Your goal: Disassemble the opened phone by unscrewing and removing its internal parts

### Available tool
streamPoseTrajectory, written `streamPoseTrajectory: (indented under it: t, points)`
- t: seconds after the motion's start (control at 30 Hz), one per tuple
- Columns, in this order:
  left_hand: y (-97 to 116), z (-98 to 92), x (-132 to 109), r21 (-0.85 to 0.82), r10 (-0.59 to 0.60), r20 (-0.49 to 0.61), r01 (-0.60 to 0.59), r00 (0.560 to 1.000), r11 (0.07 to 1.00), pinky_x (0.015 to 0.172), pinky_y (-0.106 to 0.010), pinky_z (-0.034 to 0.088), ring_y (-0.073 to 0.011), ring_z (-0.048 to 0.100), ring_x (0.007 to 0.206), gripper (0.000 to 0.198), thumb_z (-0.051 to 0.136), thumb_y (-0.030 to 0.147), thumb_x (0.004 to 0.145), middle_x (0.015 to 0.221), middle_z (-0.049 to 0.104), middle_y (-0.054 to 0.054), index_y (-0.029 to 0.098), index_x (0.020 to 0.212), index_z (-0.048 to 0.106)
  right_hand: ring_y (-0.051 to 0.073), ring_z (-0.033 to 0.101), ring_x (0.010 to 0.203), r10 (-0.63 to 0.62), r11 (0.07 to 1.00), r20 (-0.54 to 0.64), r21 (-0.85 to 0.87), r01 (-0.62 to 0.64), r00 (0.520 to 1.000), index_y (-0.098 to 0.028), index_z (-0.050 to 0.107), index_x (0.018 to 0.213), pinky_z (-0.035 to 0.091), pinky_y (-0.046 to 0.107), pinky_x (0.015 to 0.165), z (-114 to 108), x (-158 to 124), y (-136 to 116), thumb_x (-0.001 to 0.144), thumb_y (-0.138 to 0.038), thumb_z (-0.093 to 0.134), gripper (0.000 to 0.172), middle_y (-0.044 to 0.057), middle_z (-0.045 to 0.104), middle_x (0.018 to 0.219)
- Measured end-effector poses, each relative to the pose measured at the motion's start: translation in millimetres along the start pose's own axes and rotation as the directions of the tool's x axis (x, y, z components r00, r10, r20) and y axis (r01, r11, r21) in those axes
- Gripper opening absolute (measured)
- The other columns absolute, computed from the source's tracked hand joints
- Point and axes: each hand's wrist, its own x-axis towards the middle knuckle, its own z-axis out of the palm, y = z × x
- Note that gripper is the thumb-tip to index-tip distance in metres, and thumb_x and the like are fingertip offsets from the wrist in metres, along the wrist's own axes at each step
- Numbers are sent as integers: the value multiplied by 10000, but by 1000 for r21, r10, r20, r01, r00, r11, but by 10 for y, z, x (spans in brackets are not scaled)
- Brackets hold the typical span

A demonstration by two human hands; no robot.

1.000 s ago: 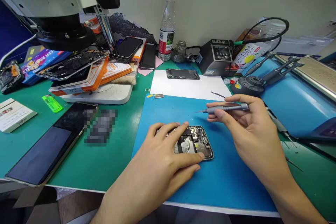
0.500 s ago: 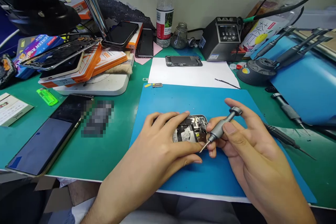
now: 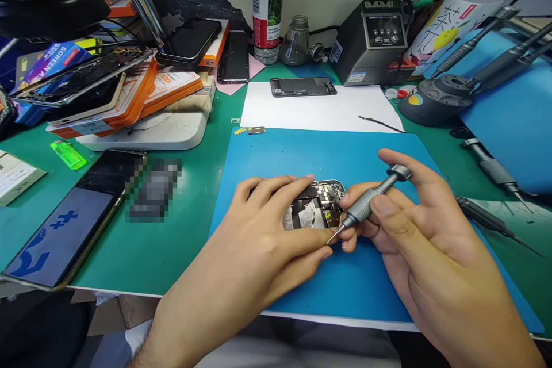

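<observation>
An opened phone (image 3: 321, 205) with its inner boards and metal parts bare lies on the blue mat (image 3: 276, 152). My left hand (image 3: 263, 241) lies over its left part and grips it, fingers along the far edge, index finger and thumb at the near edge. In my right hand (image 3: 418, 236) is a grey precision screwdriver (image 3: 364, 207), held slanting between thumb and fingers. Its tip points down at the phone's near edge, close to my left index finger and thumb. Whether the tip touches a screw I cannot tell. My left hand hides the phone's left side.
Behind the mat, a removed phone screen (image 3: 303, 87) lies on white paper (image 3: 259, 106). More screwdrivers (image 3: 495, 221) lie at right beside a round tool stand (image 3: 435, 98). A large phone (image 3: 77, 218) rests at left near stacked boxes (image 3: 125, 103). A bottle (image 3: 267, 23) stands at the back.
The whole view has shifted slightly. My left thumb has come nearer the screwdriver tip. A blue pattern on the large phone's screen has grown. Both hands keep their hold.
</observation>
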Motion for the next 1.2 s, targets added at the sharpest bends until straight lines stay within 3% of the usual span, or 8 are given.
streamPoseTrajectory:
  t: [0.5,0.97,1.2]
  points:
    - [4,-11,-4,13,9,8,-9,1000,1000,1148,-549,422,-310,484,1554,334,491,413,1191,1710,537,-104,418,1333,793,150,739,704,2,1000,6,-9,-2,1000,-381,529,1515,682,256,687,-29,-5,0,1026,-444,729,531,4,762,964]
    - [0,-9,3,-2,9,20,-9,1000,1000,1153,-561,408,-314,468,1557,350,465,421,1198,1716,526,-103,430,1360,775,166,744,695,11,1000,7,-19,-11,1000,-391,532,1523,695,294,685,-54,-13,-8,1032,-435,720,528,8,765,995]
    - [-6,-9,2,-3,13,11,-13,1000,1000,1152,-552,405,-307,467,1552,354,474,450,1192,1717,525,-85,448,1418,747,186,726,672,17,1000,-19,15,-17,1000,-364,550,1505,678,315,620,-8,6,-59,1020,-410,726,518,12,755,919]
